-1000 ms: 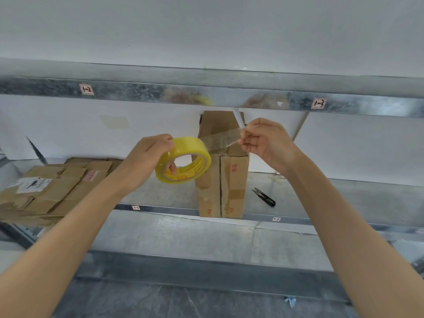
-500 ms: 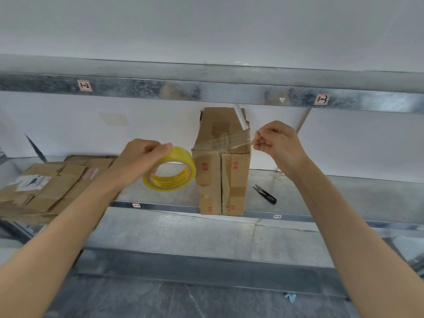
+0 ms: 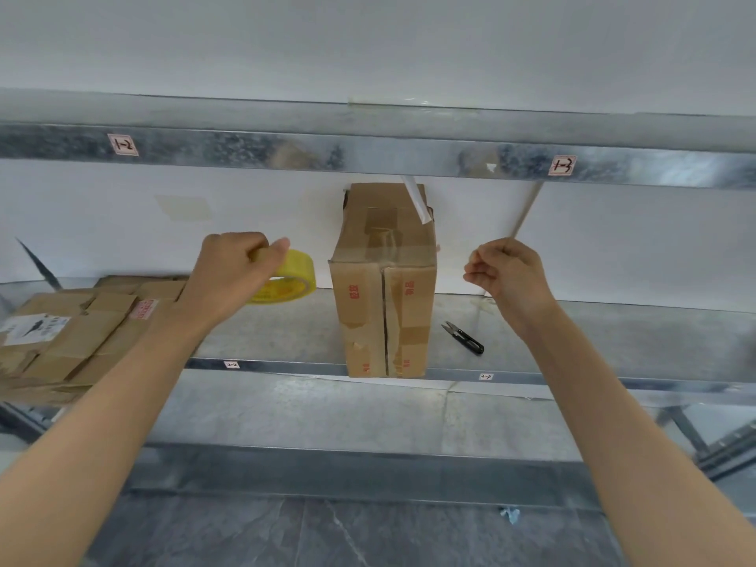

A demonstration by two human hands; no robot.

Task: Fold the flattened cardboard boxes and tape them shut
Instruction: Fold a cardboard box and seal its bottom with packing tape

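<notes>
A folded box (image 3: 384, 304) stands upright in the middle of the metal shelf (image 3: 286, 333), its near face at the shelf's front edge and its top close under the upper beam (image 3: 368, 153). Set there, it sits at chest height between the person's two raised arms, handy for wrapping.

The left hand (image 3: 229, 276) grips a yellow tape roll (image 3: 292, 280), thumb over the top and fingers curled round the ring. The hand holds it just left of the box's upper corner, about level with a clear band of tape (image 3: 384, 253) lying across the top edge. That looks like the line the tape is meant to follow, so the flaps get pinned down.

The right hand (image 3: 509, 276) hovers to the right of the box, apart from it, with its fingers curled in and the tips pressed together. It looks like a pinch on the tape's loose end, but the film is clear and I cannot make it out between hand and box, so I cannot tell whether it holds anything.

Small black snips (image 3: 464, 338) lie on the shelf just right of the box, in easy reach of that hand, probably for cutting the tape. At the far left, a stack of flattened boxes (image 3: 77, 333) waits on the same shelf. I'd judge the job is only at its first box.
</notes>
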